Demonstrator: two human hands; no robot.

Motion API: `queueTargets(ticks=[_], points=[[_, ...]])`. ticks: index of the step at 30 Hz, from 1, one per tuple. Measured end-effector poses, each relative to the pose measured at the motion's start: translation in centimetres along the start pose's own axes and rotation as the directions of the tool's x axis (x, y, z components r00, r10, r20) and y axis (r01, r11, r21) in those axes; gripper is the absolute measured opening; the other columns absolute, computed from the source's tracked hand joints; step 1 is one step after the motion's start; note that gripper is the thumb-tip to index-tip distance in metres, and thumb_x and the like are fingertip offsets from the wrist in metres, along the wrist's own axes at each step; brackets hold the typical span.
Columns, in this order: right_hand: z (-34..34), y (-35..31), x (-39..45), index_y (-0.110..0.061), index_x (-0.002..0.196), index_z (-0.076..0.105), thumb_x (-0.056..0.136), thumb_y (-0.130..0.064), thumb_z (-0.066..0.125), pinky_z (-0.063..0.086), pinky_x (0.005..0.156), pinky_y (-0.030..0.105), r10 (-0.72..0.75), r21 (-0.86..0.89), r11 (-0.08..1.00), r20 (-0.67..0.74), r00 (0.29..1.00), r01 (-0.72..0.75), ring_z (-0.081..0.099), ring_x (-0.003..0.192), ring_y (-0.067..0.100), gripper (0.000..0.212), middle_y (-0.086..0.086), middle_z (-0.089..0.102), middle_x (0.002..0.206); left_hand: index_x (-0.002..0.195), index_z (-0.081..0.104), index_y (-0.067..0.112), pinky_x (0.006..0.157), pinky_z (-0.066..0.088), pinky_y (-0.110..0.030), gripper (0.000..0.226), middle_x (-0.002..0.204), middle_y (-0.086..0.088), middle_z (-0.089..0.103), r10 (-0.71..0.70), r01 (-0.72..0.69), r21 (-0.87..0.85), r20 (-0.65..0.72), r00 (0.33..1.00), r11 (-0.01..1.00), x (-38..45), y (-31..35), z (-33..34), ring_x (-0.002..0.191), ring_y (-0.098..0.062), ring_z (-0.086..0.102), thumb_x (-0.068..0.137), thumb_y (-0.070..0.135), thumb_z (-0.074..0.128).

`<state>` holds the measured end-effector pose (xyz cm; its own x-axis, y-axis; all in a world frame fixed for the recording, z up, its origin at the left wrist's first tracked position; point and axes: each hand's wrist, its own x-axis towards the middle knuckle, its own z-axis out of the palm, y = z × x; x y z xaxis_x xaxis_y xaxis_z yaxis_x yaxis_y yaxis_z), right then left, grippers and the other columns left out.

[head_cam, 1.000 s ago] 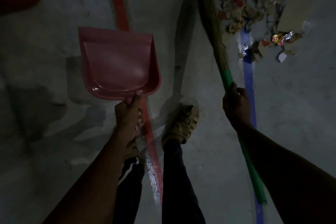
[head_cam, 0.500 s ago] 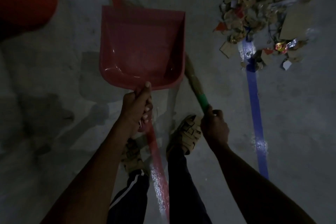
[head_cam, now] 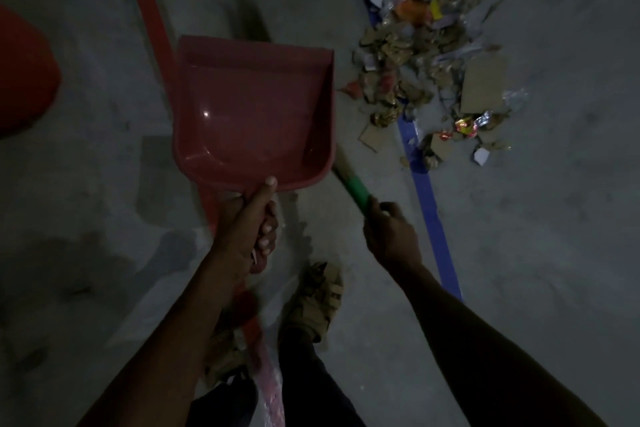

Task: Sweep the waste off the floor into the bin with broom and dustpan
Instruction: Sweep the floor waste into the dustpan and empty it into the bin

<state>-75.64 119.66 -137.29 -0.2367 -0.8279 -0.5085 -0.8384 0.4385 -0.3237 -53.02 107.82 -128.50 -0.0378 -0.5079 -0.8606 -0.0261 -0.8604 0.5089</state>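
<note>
Left grip (head_cam: 247, 229) wrapped tight round the handle of the red dustpan (head_cam: 254, 111), pan empty, mouth pointing away from the body; right grip (head_cam: 393, 236) clenched on the broom (head_cam: 356, 189) at its green shaft, whose axis runs up-left and vanishes under the pan. Waste pile (head_cam: 429, 59) lies on the floor (head_cam: 554, 253) up and right of both, across the blue tape line (head_cam: 429, 215), nearer the right hand. Red bin (head_cam: 24, 76) sits far left, so the pan probably needs turning toward the pile.
</note>
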Motion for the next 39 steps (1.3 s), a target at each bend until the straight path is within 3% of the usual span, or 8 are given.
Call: queueTargets(ticks=[6,10,15,19,25,33,36,39], points=[[-1.4,2.6,1.6,-0.020,0.148,0.037,0.101,-0.031,0.045,0.050,0.060,0.036,0.108,-0.081,0.992,0.105,0.989,-0.100,0.058,0.079,0.025,0.049,0.008,0.052,0.119,0.065,0.049,0.014,0.036,0.030,-0.019,0.049,0.047,-0.001,0.042,0.133,-0.131,0.032,-0.073,0.988,0.991,2.2,4.0,4.8,0.031,-0.014,0.035,0.092,0.049,0.069],[-3.3,5.3,4.0,-0.017,0.146,0.039,0.101,-0.026,0.046,0.036,0.052,0.029,0.269,-0.088,0.959,-0.020,0.963,-0.270,0.050,0.071,0.023,0.046,0.010,0.051,0.111,0.066,0.049,0.013,0.036,0.031,-0.020,0.049,0.048,-0.001,0.043,0.162,-0.157,0.063,-0.078,0.984,0.986,3.8,5.6,6.3,0.033,-0.013,0.035,0.091,0.049,0.070],[-6.6,7.6,8.1,-0.015,0.143,0.038,0.098,-0.019,0.050,0.043,0.051,0.036,0.381,-0.055,0.917,-0.172,0.908,-0.395,0.053,0.067,0.033,0.047,0.018,0.048,0.121,0.066,0.049,0.012,0.036,0.030,-0.019,0.048,0.047,-0.001,0.043,0.131,-0.124,0.079,-0.089,0.987,0.989,6.1,6.8,7.6,0.033,-0.013,0.033,0.092,0.047,0.070],[-8.3,6.8,9.4,-0.010,0.146,0.037,0.095,-0.016,0.057,0.028,0.047,0.023,0.350,-0.022,0.930,-0.243,0.905,-0.366,0.045,0.066,0.024,0.056,0.018,0.046,0.129,0.065,0.048,0.013,0.040,0.030,-0.020,0.049,0.047,-0.002,0.041,0.105,-0.099,0.055,-0.101,0.989,0.994,7.7,8.4,7.7,0.033,-0.014,0.033,0.091,0.047,0.071],[-7.5,3.7,11.6,-0.004,0.147,0.039,0.095,-0.018,0.058,0.051,0.053,0.040,0.249,0.176,0.963,-0.279,0.927,-0.206,0.058,0.075,0.034,0.057,0.022,0.051,0.122,0.069,0.050,0.011,0.037,0.031,-0.019,0.047,0.047,-0.002,0.043,0.102,-0.089,0.109,-0.119,0.988,0.990,9.5,12.8,6.9,0.033,-0.014,0.035,0.092,0.046,0.071],[-10.0,-5.8,21.5,-0.007,0.147,0.041,0.099,-0.025,0.047,0.049,0.069,0.040,0.150,0.360,0.931,-0.219,0.964,-0.063,0.055,0.088,0.028,0.052,0.018,0.056,0.109,0.066,0.048,0.012,0.037,0.029,-0.018,0.048,0.048,-0.002,0.041,0.105,-0.091,0.132,-0.108,0.989,0.987,14.1,20.8,4.9,0.033,-0.015,0.033,0.090,0.045,0.072],[-10.6,-9.2,27.5,-0.007,0.145,0.045,0.093,-0.036,0.037,0.036,0.065,0.030,0.104,0.373,0.927,-0.178,0.979,-0.031,0.055,0.079,0.028,0.060,0.016,0.058,0.096,0.068,0.047,0.013,0.037,0.028,-0.018,0.047,0.047,-0.002,0.040,0.104,-0.092,0.110,-0.105,0.989,0.990,15.9,23.2,4.0,0.033,-0.014,0.032,0.090,0.044,0.073],[-12.0,-12.0,32.1,-0.007,0.144,0.045,0.093,-0.032,0.037,0.053,0.060,0.041,0.142,0.402,0.911,-0.084,0.986,-0.097,0.062,0.068,0.033,0.058,0.019,0.064,0.088,0.067,0.046,0.012,0.037,0.028,-0.018,0.047,0.047,-0.002,0.039,0.118,-0.108,0.101,-0.101,0.988,0.989,17.2,24.7,3.6,0.032,-0.015,0.032,0.091,0.043,0.072]])
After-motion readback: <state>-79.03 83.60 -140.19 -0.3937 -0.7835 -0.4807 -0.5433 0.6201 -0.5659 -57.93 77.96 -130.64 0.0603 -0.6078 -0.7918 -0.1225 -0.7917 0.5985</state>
